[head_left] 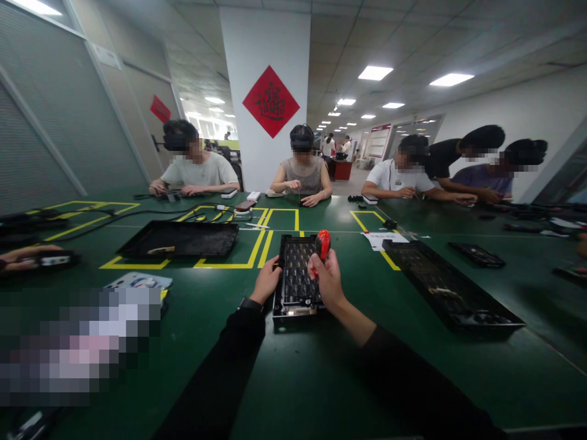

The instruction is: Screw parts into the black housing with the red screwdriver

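A black rectangular case (297, 275) with rows of cells inside lies on the green table (293, 379) in front of me. My left hand (267, 280) holds the case at its left edge, fingers closed on the rim. Above the case's right side, my right hand (326, 278) is wrapped round a screwdriver (323, 243) with a red and black handle, held upright. The screwdriver's shaft points down toward the case's lower right part; its tip is too small to make out.
A black tray (178, 239) lies left, a long black tray (449, 287) right, with white paper (385, 239) beside it. Black cables (151, 212) cross the left side. Another person's hand (32, 256) is at far left. Several people sit opposite.
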Demonstrator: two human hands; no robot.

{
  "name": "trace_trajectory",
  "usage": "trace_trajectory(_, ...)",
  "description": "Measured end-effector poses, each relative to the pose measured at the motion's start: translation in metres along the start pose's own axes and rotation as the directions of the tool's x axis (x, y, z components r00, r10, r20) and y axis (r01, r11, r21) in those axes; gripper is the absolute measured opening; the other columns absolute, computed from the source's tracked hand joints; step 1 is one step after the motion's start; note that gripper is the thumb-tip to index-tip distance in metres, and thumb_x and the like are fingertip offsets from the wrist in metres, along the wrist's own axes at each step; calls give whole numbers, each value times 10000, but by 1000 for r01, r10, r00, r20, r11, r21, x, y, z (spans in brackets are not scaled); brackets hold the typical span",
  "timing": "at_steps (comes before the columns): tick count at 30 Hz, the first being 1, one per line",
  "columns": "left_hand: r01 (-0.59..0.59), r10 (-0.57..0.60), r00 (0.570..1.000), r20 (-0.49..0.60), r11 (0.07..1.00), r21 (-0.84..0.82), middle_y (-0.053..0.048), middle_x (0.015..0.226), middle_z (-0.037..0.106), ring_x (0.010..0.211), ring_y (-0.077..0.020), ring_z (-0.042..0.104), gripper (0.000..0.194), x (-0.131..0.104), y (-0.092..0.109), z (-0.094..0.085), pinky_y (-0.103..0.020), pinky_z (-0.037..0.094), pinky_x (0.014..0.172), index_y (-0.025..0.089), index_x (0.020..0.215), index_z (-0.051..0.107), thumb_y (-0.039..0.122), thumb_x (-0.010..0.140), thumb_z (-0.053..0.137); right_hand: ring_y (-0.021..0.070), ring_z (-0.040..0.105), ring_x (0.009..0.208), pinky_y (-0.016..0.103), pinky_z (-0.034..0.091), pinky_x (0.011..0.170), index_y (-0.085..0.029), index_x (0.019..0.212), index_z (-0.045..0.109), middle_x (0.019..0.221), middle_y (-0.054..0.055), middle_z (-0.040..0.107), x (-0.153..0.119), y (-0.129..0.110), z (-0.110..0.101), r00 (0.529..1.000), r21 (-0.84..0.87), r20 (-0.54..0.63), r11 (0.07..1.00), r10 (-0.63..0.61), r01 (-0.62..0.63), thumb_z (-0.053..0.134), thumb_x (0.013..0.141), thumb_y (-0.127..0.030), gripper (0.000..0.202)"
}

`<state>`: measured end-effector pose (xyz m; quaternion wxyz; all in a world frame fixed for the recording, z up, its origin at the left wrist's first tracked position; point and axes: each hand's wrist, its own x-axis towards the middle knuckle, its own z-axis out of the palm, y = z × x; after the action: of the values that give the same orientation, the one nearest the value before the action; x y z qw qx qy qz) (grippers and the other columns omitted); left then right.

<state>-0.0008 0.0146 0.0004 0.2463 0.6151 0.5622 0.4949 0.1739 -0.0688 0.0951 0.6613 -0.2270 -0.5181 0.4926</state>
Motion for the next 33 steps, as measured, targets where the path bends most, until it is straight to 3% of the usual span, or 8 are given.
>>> trace_trajectory(5, -5, 5, 1000, 6, 1000, 12, -97, 1238, 525, 1110, -208, 482, 477, -1, 0, -1, -360, 335, 988, 140, 1205, 505, 152, 731, 455, 89, 475, 595, 211, 378, 519, -186, 895, 512, 770, 3, 528, -1, 0, -3, 1000, -30, 22, 1000, 8, -7, 467, 839, -437, 261)
trace_trajectory(9, -18, 18, 1000, -2, 1000, 10, -98, 1233, 529, 1115, -208, 480, 477, -2, 2, -1, -357, 331, 991, 137, 1201, 509, 148, 726, 457, 96, 452, 570, 220, 370, 513, -191, 963, 515, 707, -5, 498, 0, -3, -7, 996, 28, 83, 999, 30, -32, 365, 880, -454, 314)
trace_trajectory(13, -1, 1, 1000, -17, 1000, 7, -101, 1219, 540, 1098, -207, 494, 478, -2, 3, -1, -350, 340, 987, 128, 1185, 522, 134, 710, 468, 80, 403, 514, 205, 345, 500, -216, 902, 457, 626, -52, 440, 4, -1, -5, 994, 1, 109, 1000, 5, -6, 491, 847, -365, 162)
trace_trajectory(16, 18, -18, 1000, -13, 1000, -1, -95, 1208, 548, 1060, -197, 518, 486, -1, 3, 0, -344, 357, 974, 133, 1195, 514, 135, 711, 468, 78, 411, 515, 200, 341, 494, -223, 889, 442, 624, -59, 439, 5, 2, -2, 996, -33, 90, 999, -8, 11, 537, 824, -341, 165)
trace_trajectory(21, 7, -7, 1000, -10, 1000, -6, -105, 1230, 533, 1111, -206, 489, 488, -1, 1, 0, -346, 340, 990, 121, 1202, 507, 139, 716, 466, 90, 467, 588, 213, 372, 512, -192, 922, 517, 756, 2, 505, -2, 3, 0, 999, -57, 34, 998, -2, 4, 420, 867, -420, 253)
trace_trajectory(26, 13, -13, 1000, -11, 1000, -17, -104, 1240, 527, 1118, -204, 488, 484, -1, 1, 0, -348, 338, 996, 127, 1199, 510, 134, 717, 468, 59, 410, 484, 186, 302, 426, -238, 985, 457, 731, -37, 487, -11, 6, -4, 1000, -9, -3, 1000, 17, -17, 463, 855, -358, 177)
trace_trajectory(30, 9, -9, 1000, 0, 999, -31, -97, 1225, 540, 1091, -200, 507, 481, -1, 2, -1, -351, 350, 986, 138, 1199, 513, 134, 720, 465, 70, 403, 481, 192, 329, 449, -217, 953, 479, 617, -58, 450, -15, 9, -11, 999, -121, -35, 993, 3, -7, 496, 836, -347, 176)
trace_trajectory(33, 10, -9, 1000, 3, 1000, -29, -103, 1228, 536, 1082, -204, 513, 484, -2, 2, -1, -363, 353, 981, 135, 1210, 502, 146, 729, 463, 86, 440, 546, 214, 376, 525, -203, 1032, 515, 646, -42, 472, -16, 7, -16, 998, -218, -50, 976, -35, 24, 498, 835, -344, 243)
